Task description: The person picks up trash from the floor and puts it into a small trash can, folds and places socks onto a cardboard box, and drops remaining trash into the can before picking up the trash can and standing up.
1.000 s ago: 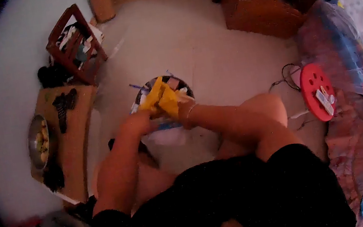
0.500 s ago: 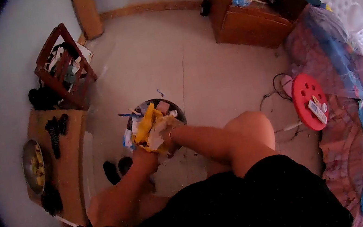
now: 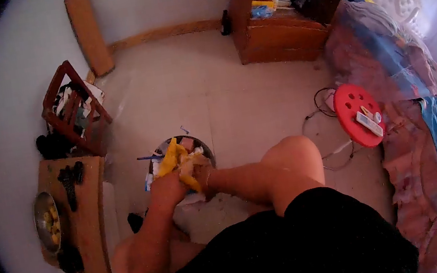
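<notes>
A yellow cloth or bag [image 3: 172, 157] is bunched between my hands, above a round dark container [image 3: 207, 148] filled with mixed items. My left hand [image 3: 169, 189] is closed round its lower left part. On the right side my right hand [image 3: 201, 172] grips the same yellow piece, with its fingers partly hidden. A blue stick-like item [image 3: 149, 157] juts out over the container's left rim. White and pinkish pieces show around the yellow piece.
At the left, a brown table [image 3: 92, 212] holds a metal bowl [image 3: 48, 223] of yellowish pieces. A wooden chair [image 3: 76, 109] stands behind it. To the right are a red stool [image 3: 359, 115] with a remote, cables and a bed [image 3: 414, 163]. A wooden cabinet [image 3: 286, 39] stands at the back.
The view has shifted, so the room sits lower and further left. My hands have stayed on the yellow piece and are now closer together around it.
</notes>
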Tool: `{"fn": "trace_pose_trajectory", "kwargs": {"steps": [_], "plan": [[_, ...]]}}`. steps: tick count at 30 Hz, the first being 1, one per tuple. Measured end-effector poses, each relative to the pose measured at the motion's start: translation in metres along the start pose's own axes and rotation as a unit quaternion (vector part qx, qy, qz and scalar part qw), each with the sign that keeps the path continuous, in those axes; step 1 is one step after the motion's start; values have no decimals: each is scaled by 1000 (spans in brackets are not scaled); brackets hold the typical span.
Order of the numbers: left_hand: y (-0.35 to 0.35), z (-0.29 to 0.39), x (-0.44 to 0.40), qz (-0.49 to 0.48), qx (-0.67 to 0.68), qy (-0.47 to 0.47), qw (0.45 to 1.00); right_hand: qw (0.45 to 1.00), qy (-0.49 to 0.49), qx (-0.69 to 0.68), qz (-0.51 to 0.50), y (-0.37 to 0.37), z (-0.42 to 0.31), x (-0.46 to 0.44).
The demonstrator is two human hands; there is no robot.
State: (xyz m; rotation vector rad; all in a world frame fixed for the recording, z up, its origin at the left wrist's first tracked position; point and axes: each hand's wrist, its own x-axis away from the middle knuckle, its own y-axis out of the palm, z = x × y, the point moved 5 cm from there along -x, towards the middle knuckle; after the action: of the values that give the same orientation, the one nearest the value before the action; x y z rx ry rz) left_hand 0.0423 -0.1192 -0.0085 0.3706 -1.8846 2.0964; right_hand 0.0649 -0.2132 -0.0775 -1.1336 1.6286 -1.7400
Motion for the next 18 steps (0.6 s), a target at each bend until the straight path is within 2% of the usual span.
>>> {"fn": "trace_pose_trajectory", "kwargs": {"steps": [1, 2, 4, 5, 7, 11, 13, 14, 16, 17, 18], "plan": [[-8, 7, 3, 67, 24, 51, 996, 997, -62, -16, -41, -10, -5, 6], [-8, 11, 4, 71, 21, 55, 996, 998, -58, -14, -37, 2, -2, 2], [-1, 29, 4, 53, 15, 123, 991, 991, -68, -87, 77, 31, 6, -13], [6, 30, 4, 56, 11, 128, 990, 991, -63, -84, 81, 36, 8, -14], [36, 29, 5, -45, -91, 101, 990, 990, -75, -66, 96, 44, 11, -14], [39, 29, 13, -62, -74, 113, 989, 989, -84, -40, 116, 32, 17, -8], [53, 21, 3, -12, -75, 127, 989, 992, -42, -113, -29, 4, 14, 4], [64, 14, -1, -13, -76, 132, 988, 992, -37, -114, -28, 7, 13, 0], [83, 5, -9, -42, -64, 122, 990, 981, -38, -164, 97, 0, 12, -6], [80, 9, -7, -43, -64, 126, 989, 981, -35, -165, 96, -17, 9, 3], [74, 12, -1, -45, -70, 126, 988, 989, -81, -120, -7, -45, -7, 18]]}}
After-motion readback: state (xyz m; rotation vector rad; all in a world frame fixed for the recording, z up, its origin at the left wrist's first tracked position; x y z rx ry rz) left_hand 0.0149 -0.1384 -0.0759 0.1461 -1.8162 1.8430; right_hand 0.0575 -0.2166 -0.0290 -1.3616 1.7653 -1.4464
